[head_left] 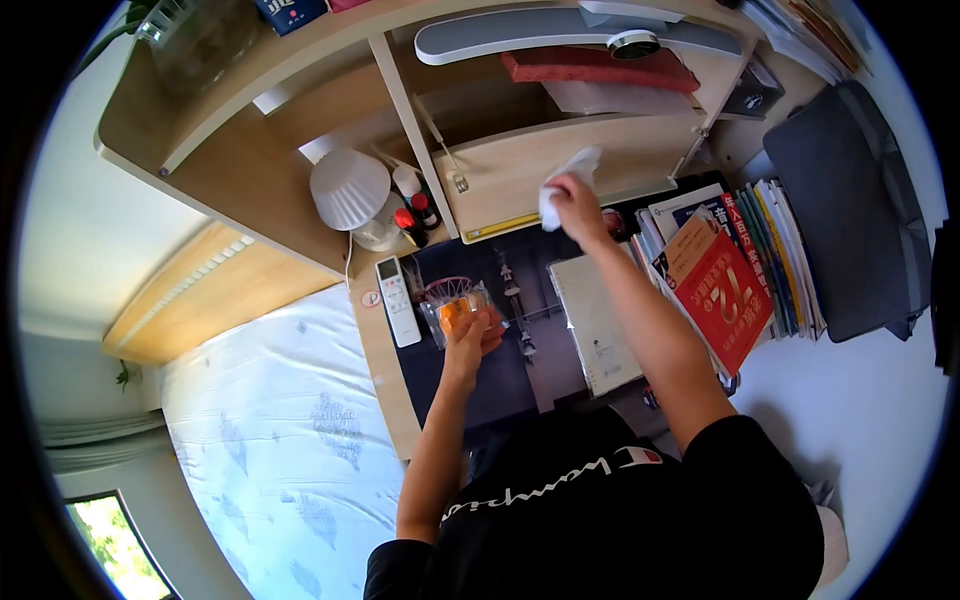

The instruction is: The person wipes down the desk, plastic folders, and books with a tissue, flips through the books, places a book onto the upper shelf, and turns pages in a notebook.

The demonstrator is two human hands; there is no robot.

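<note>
My right hand (581, 212) is closed around a crumpled white cloth or tissue (580, 168). It is in front of the pale wooden panel (515, 180) of the desk's shelf unit; whether the cloth touches the panel I cannot tell. Lower and to the left, my left hand (466, 345) grips a small clear plastic packet (482, 297) with something orange in it. The packet is above the dark desk mat (480, 385). Just left of that hand lies a white remote control (398, 302).
A white lamp (350, 190) and small red-capped bottles (407, 225) stand at the back left. A notebook (597, 325) lies on the mat. Several upright books (770, 250), a red book (722, 300) and a grey bag (845, 210) are right. A bed (290, 430) adjoins the left.
</note>
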